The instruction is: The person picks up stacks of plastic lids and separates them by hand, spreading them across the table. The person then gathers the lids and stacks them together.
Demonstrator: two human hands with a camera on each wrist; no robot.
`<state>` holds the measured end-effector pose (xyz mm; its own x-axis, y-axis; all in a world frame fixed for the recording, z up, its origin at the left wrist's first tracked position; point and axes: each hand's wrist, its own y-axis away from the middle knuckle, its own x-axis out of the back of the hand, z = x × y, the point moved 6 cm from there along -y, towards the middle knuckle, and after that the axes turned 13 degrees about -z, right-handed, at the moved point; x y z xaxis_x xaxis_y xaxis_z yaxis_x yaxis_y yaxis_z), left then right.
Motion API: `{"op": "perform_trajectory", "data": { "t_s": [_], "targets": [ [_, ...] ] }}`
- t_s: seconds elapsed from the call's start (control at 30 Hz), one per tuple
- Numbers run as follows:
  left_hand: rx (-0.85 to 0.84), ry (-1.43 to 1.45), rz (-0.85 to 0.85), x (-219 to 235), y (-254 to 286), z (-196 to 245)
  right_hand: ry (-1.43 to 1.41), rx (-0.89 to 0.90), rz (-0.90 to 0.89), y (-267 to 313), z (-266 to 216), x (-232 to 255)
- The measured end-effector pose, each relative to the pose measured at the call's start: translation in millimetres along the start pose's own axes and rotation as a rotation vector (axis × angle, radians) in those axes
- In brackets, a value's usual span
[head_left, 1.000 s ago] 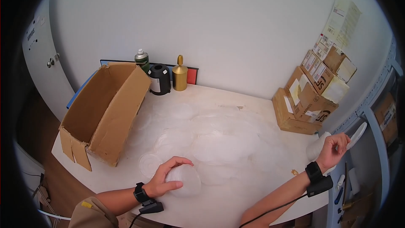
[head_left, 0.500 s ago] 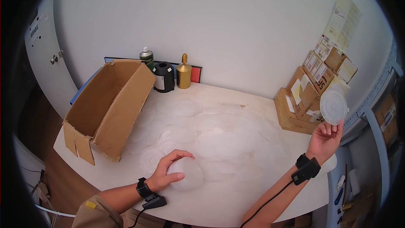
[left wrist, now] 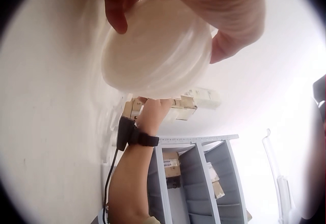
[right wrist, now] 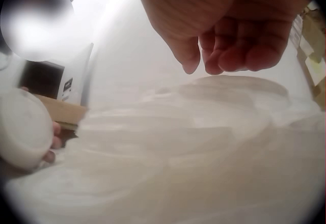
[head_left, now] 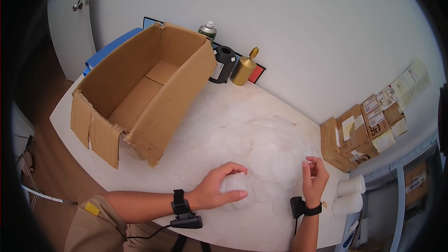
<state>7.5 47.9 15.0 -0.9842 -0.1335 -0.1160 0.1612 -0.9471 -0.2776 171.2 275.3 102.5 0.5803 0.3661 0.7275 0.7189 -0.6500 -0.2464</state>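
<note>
In the head view my left hand (head_left: 219,189) grips a stack of round, translucent plastic lids (head_left: 232,184), thumb on the near side and fingers around the far side. The left wrist view shows this lid stack (left wrist: 155,46) tilted, its flat face outward. To the right, my right hand (head_left: 315,179) hangs with loosely bent fingers over the edge of a broad pile of similar lids (head_left: 270,158) on the table. Nothing shows between thumb and fingers of the right hand (right wrist: 229,35) in the right wrist view; its fingertips hover close over the pile (right wrist: 168,127).
An open cardboard box (head_left: 182,98) stands at the table's left. Behind it are a spray can (head_left: 208,30), a black canister (head_left: 224,65) and a gold container (head_left: 244,71). Taped parcels (head_left: 357,133) sit at the back right, with two white lid stacks (head_left: 347,204) by the right edge.
My right hand held a single lid up at the right; it has let it go and come left over the pile. The view has turned, while the left hand keeps its stack.
</note>
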Motion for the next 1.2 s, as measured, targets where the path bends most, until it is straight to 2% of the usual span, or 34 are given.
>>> {"op": "perform_trajectory", "data": {
  "t_s": [0.07, 0.13, 0.23, 0.27, 0.33, 0.5, 0.6, 0.67, 0.87, 1.0, 1.07, 1.2],
  "targets": [
    [0.018, 0.012, 0.002, 0, 1, -3, -0.368, 0.034, -0.138, 27, -9, -32],
    [0.009, -0.009, 0.023, -1, 2, -4, -0.421, 0.144, -0.368, 50, -35, -58],
    [0.001, -0.061, 0.050, -1, 1, -4, -0.415, 0.243, -0.471, 64, -61, -77],
    [0.007, -0.052, 0.050, -1, 1, -5, -0.414, 0.234, -0.477, 64, -59, -82],
    [0.010, -0.095, 0.059, -1, 1, -5, -0.433, 0.324, -0.527, 69, -58, -90],
    [0.023, -0.175, 0.061, -2, 1, -4, -0.436, 0.331, -0.532, 75, -49, -93],
    [0.002, -0.221, 0.051, -2, 0, -2, -0.523, 0.337, -0.453, 78, -40, -88],
    [-0.006, -0.238, 0.046, -3, 0, 0, -0.647, 0.211, -0.458, 79, -30, -88],
    [-0.001, -0.197, 0.066, -2, 1, 0, -0.789, 0.045, -0.447, 78, -17, -88],
    [0.006, -0.182, 0.058, -1, 1, 0, -0.773, 0.021, -0.436, 82, -17, -89],
    [0.008, -0.170, 0.055, -1, 2, 0, -0.628, 0.081, -0.430, 86, -19, -85],
    [-0.006, -0.169, 0.066, -2, 3, 1, -0.622, 0.090, -0.392, 88, -18, -80]
  ]
}}
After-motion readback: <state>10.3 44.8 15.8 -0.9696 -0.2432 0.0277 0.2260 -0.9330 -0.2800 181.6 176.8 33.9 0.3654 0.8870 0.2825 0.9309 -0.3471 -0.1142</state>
